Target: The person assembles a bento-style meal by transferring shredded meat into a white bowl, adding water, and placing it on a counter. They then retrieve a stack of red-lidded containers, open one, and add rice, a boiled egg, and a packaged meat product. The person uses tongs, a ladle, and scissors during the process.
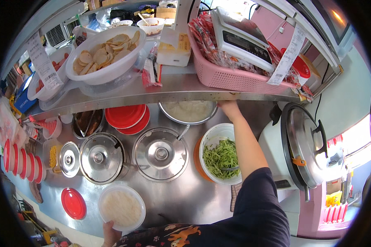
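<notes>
Near the front edge of the steel counter, a translucent round plastic bowl [142, 208] holds pale white food, its exact kind unclear. My left hand [111, 233] grips the bowl's near-left rim. My right arm stretches forward past a white tub [206, 140] of shredded green vegetable [221, 158]. At the shelf's edge, my right hand [228, 108] is beside the rim of a metal basin [188, 122] of cloudy whitish contents; the shelf hides its fingers. A red lid [73, 203] lies left of the bowl.
Lidded steel pots [160, 171] [97, 173] stand mid-counter. A large cooker [272, 144] is at right. Stacked red lids [123, 115] lie farther back. The overhead shelf [177, 88] carries a bowl of round slices [107, 68], a pink basket [235, 80] and a scale [243, 45].
</notes>
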### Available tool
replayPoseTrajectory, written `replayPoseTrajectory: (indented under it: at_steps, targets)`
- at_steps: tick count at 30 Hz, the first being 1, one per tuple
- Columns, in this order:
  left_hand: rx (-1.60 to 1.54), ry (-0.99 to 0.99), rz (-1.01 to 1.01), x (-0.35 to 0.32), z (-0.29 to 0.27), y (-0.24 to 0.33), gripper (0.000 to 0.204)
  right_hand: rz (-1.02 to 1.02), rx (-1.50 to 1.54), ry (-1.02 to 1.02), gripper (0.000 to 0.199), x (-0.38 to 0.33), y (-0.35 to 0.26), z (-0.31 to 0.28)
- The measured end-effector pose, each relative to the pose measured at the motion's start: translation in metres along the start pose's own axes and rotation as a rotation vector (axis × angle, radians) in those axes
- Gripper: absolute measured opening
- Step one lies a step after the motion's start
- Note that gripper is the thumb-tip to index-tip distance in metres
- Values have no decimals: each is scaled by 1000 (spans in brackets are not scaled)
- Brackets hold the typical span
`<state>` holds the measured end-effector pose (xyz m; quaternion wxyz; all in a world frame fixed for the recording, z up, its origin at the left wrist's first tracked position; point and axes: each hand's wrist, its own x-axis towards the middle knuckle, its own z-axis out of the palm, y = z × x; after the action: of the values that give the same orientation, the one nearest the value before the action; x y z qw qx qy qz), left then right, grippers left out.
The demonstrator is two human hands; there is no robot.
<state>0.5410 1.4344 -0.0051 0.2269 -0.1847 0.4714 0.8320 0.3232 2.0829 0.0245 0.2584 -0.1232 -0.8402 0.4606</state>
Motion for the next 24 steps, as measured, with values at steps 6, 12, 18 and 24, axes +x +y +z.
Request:
replayPoseTrajectory:
  at_steps: [6,12,18,24]
  targets:
    - [13,-3,55,-24,15,29,75,-112,-424,-245,20,-58,-69,9]
    - [91,-154,145,-33,56,63,75,-338,-625,-282,20,-105,-90,-14]
    - [78,-357,18,-23,104,67,71,-354,-476,-167,20,-127,-96,-17]
    - [131,-499,-45,-15,130,57,68,-287,-389,-79,17,-128,-97,-16]
